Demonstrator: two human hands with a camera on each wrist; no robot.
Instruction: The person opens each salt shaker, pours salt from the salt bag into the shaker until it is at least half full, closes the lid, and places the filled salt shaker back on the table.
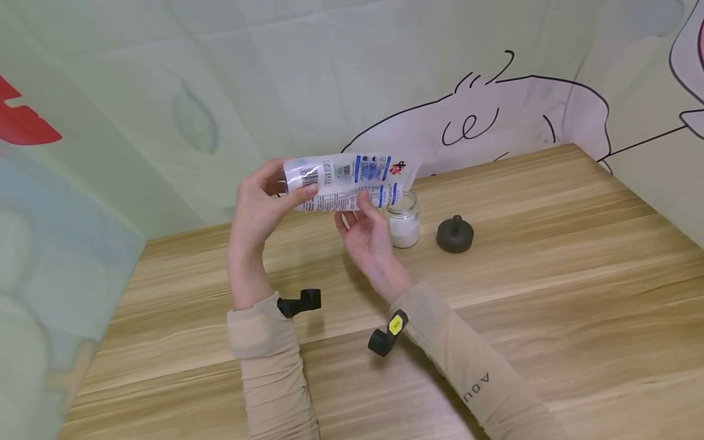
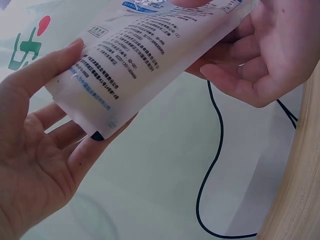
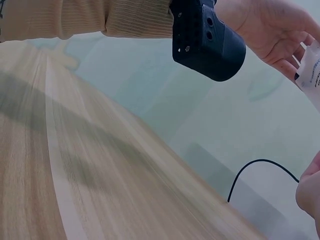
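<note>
In the head view, both hands hold a white printed plastic bag (image 1: 343, 180) sideways above the table. My left hand (image 1: 253, 214) grips its left end, thumb across the printed face and fingers behind. The right hand (image 1: 371, 238) holds the lower edge nearer the other end, its thumb on the front. That right end overlaps the mouth of a glass jar (image 1: 404, 229) with white contents inside. Whether anything leaves the bag is hidden. The left wrist view shows small print on the bag (image 2: 115, 70) between the left hand (image 2: 45, 145) and right hand (image 2: 270, 55).
Right of the jar, a dark round lid with a knob (image 1: 455, 234) lies on the wooden table (image 1: 550, 275). Behind the table hangs a pale printed cloth (image 1: 264, 91). A thin black cable (image 2: 220, 135) runs beyond the table edge.
</note>
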